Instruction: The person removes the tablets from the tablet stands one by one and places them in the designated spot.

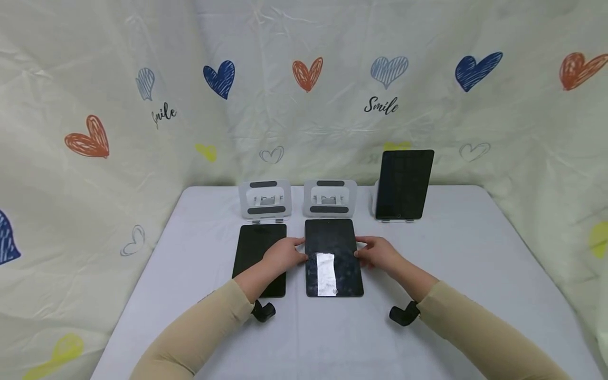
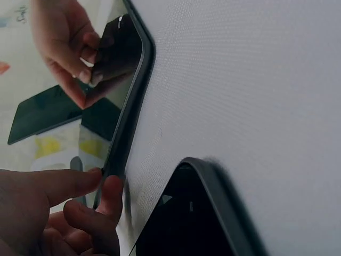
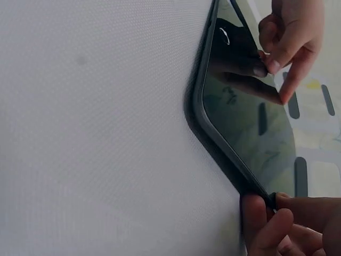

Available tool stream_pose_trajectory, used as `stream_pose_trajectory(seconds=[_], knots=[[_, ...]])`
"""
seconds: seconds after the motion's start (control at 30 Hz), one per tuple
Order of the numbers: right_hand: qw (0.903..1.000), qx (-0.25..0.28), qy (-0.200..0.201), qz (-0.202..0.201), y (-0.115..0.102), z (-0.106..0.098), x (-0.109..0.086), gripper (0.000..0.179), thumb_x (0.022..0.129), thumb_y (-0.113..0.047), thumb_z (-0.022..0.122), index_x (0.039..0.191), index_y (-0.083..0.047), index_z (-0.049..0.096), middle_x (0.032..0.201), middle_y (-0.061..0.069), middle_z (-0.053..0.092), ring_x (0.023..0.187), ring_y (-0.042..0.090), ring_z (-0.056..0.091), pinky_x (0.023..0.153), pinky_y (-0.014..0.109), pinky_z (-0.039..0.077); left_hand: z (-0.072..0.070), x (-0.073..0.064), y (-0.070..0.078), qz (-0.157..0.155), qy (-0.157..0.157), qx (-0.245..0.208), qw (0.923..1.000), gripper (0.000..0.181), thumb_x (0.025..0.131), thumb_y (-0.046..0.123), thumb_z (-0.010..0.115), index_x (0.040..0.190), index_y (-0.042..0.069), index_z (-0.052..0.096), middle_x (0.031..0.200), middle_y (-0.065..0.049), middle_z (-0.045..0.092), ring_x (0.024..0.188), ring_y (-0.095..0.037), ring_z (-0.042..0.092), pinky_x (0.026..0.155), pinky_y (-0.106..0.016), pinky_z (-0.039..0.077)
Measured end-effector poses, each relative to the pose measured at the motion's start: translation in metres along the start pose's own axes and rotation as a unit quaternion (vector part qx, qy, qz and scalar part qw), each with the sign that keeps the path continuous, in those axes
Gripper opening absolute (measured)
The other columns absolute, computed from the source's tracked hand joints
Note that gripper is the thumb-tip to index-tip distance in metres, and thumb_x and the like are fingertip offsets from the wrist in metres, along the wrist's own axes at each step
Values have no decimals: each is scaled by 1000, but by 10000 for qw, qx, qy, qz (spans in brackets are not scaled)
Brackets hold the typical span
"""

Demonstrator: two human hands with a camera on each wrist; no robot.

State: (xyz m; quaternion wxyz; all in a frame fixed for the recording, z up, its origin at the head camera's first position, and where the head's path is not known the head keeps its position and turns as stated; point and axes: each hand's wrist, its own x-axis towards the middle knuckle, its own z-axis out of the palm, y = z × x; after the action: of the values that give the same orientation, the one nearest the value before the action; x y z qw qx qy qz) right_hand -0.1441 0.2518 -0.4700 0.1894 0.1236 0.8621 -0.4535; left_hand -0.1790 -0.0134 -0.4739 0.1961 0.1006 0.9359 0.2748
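Observation:
A black tablet (image 1: 344,240) lies flat, screen up, in the middle of the table, its screen reflecting a bright patch. My left hand (image 1: 284,254) pinches its left edge; in the left wrist view thumb and fingers (image 2: 82,184) meet at that edge. Opposite, my right hand (image 1: 380,254) grips the right edge, with fingertips (image 3: 253,210) on the tablet's rim in the right wrist view. Under my left forearm, partly hidden, lies a second black tablet (image 1: 252,245); its corner (image 2: 181,218) shows in the left wrist view.
Two white stands, a left one (image 1: 244,198) and a middle one (image 1: 307,198), stand behind the flat tablets. At the back right a third tablet (image 1: 404,184) leans upright on its stand. A printed curtain (image 1: 332,126) hangs behind the white table (image 1: 475,243).

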Motion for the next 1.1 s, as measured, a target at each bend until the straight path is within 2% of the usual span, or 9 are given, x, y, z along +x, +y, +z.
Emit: stream_pose_trajectory(seconds=[0.03,0.13,0.2,0.27,0.37,0.63,1.1], knots=[[10000,-33,-24,5,0,0,1,54,95,-12,66,145,-3,48,93,12,69,68,20,62,59,29,50,0,0,0,-4,-30,76,10000,59,89,28,74,144,19,54,73,-1,64,63,-17,54,61,-33,43],[9999,-141,-53,31,-1,1,1,54,94,-11,66,145,-3,49,91,11,69,67,19,62,58,29,50,-1,1,0,15,-81,331,9994,58,89,30,73,143,20,56,103,-6,72,75,-19,57,67,-34,46],[9995,-306,-102,-29,-2,2,1,54,94,-10,66,144,0,48,90,12,68,66,19,62,57,29,51,-1,1,0,31,-131,507,9986,57,89,31,73,143,20,56,126,-7,67,88,-19,59,73,-36,48],[9988,-473,-139,-44,-4,2,1,55,93,-10,67,144,1,48,89,12,67,65,19,62,57,29,51,0,2,1,41,-156,654,9977,56,89,31,73,142,20,57,140,-5,58,102,-19,59,79,-37,49],[9972,-730,-183,-46,-7,1,1,56,93,-10,67,144,2,48,87,11,66,64,19,63,58,29,52,0,2,2,62,-178,794,9967,56,89,31,73,142,20,57,141,-5,57,110,-20,59,82,-39,50],[9921,-1209,-326,6,-15,-3,1,55,92,-11,68,142,3,49,82,10,65,60,18,63,58,29,52,-1,-3,12,66,-228,795,9966,52,91,26,71,140,16,58,142,-5,56,107,-20,59,85,-40,50],[9842,-1744,-270,-171,-16,-2,1,51,92,-15,70,137,2,55,75,9,63,56,19,61,56,30,50,1,-4,10,27,-197,790,9967,52,92,26,70,141,15,58,142,-5,56,105,-21,59,85,-40,50]])
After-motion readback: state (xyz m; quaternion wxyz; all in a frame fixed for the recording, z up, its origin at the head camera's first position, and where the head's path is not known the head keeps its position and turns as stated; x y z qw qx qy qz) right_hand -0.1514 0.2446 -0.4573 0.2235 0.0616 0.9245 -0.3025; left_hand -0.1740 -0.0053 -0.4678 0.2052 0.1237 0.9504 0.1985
